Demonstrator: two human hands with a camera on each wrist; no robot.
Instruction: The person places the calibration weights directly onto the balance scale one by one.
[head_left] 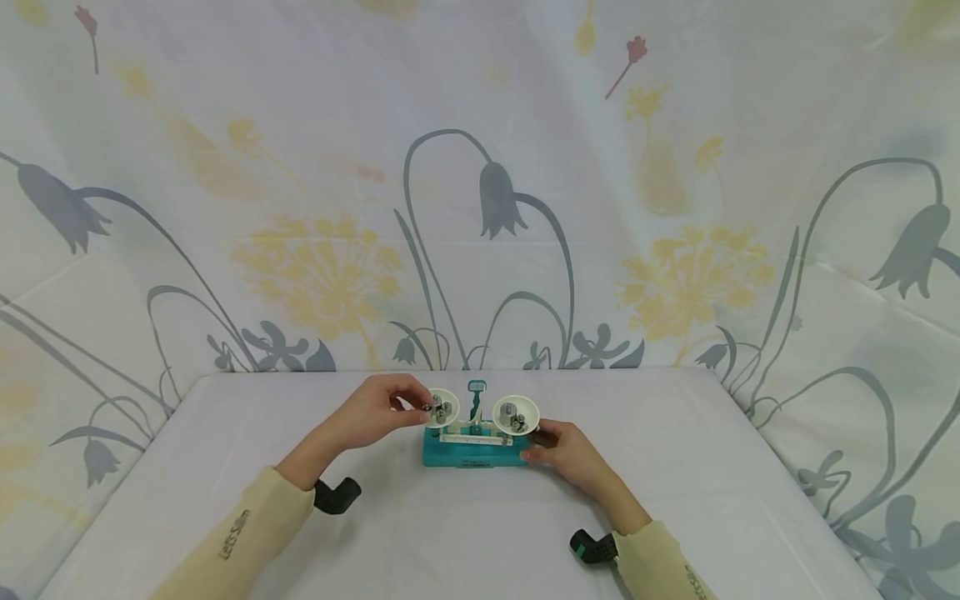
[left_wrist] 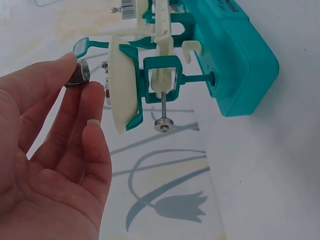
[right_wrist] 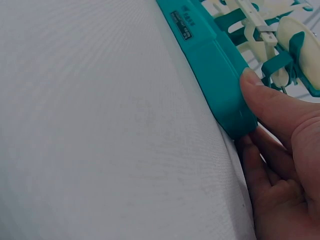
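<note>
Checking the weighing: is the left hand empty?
No, the left hand pinches a small metal weight between thumb and fingers beside the left pan.

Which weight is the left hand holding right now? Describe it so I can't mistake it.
On the white table stands a teal balance scale with two cream pans. At the left pan, the left hand pinches a small metal weight; the others lie in the pans.

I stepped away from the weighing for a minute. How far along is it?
Small metal weights already sit in both the left pan and the right pan of the teal balance scale. In hand: the left hand pinches one more weight at the left pan's edge, while the right hand steadies the base. Left: setting that weight down or lifting it away; the pictures cannot tell which.
</note>
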